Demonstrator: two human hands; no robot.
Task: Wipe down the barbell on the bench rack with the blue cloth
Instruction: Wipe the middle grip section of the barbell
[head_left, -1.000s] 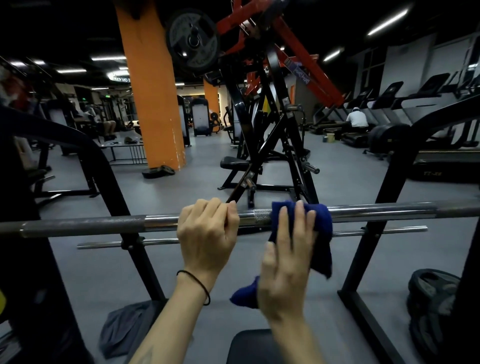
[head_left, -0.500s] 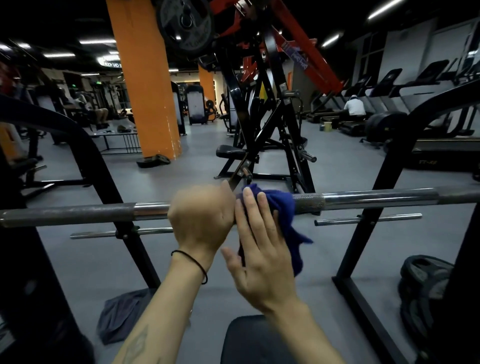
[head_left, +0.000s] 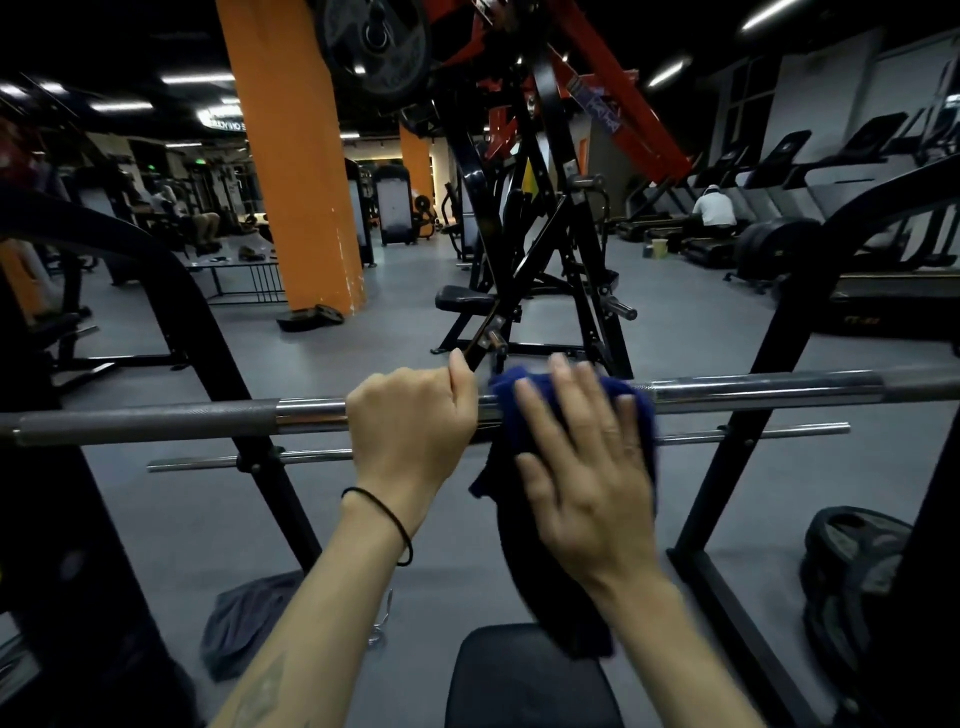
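**Wiping the bar, one hand anchoring**

Looking down past the black bench pad (head_left: 524, 680) at the bottom edge, both forearms reach up to the barbell (head_left: 769, 389), which lies level across the black bench rack (head_left: 727, 467). The left hand (head_left: 410, 421) is wrapped round the bar in a full fist, a black hair tie (head_left: 384, 514) on its wrist. Right beside it, the right hand (head_left: 587, 478) lies flat with fingers straight and spread, pressing the blue cloth (head_left: 519, 410) against the bar; the cloth drapes over the steel and hangs below the palm. A grey garment (head_left: 244, 623) lies on the floor to the left, weight plates (head_left: 852, 561) to the right. Beyond stand a black plate-loaded machine (head_left: 535, 260), an orange pillar (head_left: 291, 182), and treadmills (head_left: 779, 171) at the far right.
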